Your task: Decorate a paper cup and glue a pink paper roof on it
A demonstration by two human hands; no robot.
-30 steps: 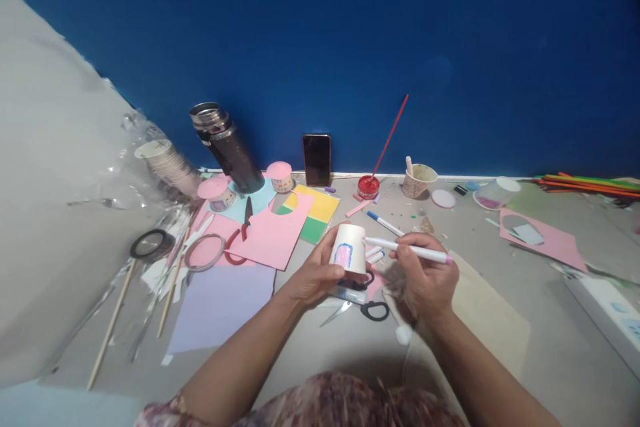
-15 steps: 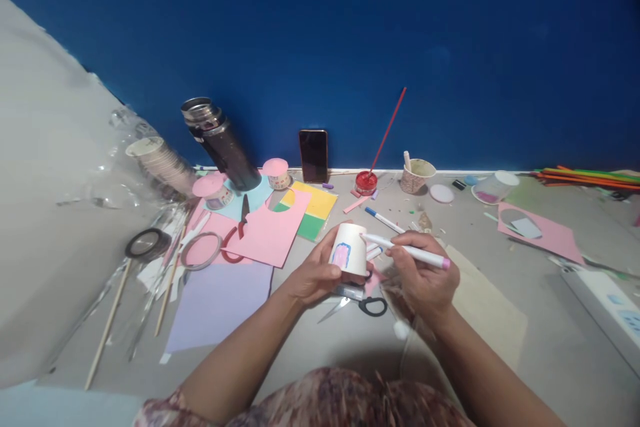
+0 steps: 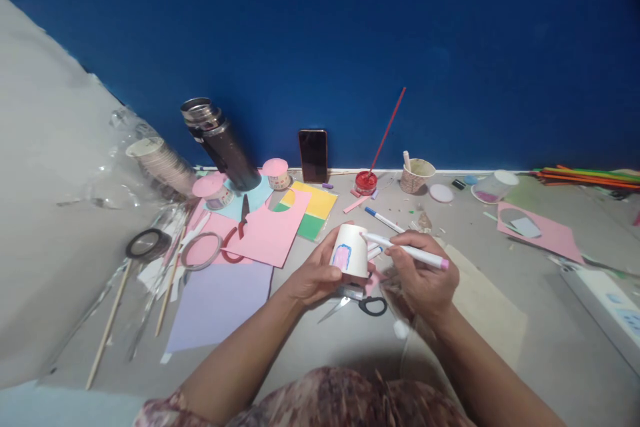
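My left hand (image 3: 320, 271) is closed around a white paper cup (image 3: 356, 250), held upside down above the table. A pink patch with a wavy blue outline is drawn on the cup's side. In my right hand (image 3: 424, 273) is a white marker (image 3: 417, 253) with a pink end, gripped like a pen. Its tip meets the cup's side near the upper right, close to a small pink mark. Beneath the cup lie scissors (image 3: 373, 307) with black handles, partly covered. A blue-capped marker (image 3: 384, 219) rests just beyond my right fingers.
A dark flask (image 3: 227, 153) stands at back left beside a stack of paper cups (image 3: 160, 160). A phone (image 3: 313, 155) leans on the blue wall. Red-handled pliers (image 3: 243, 220) lie among pink sheets. At right sits a white power strip (image 3: 607, 310).
The cup has turned very slightly in my left hand. The marker tip stays at nearly the same spot on it, and the table things have not moved.
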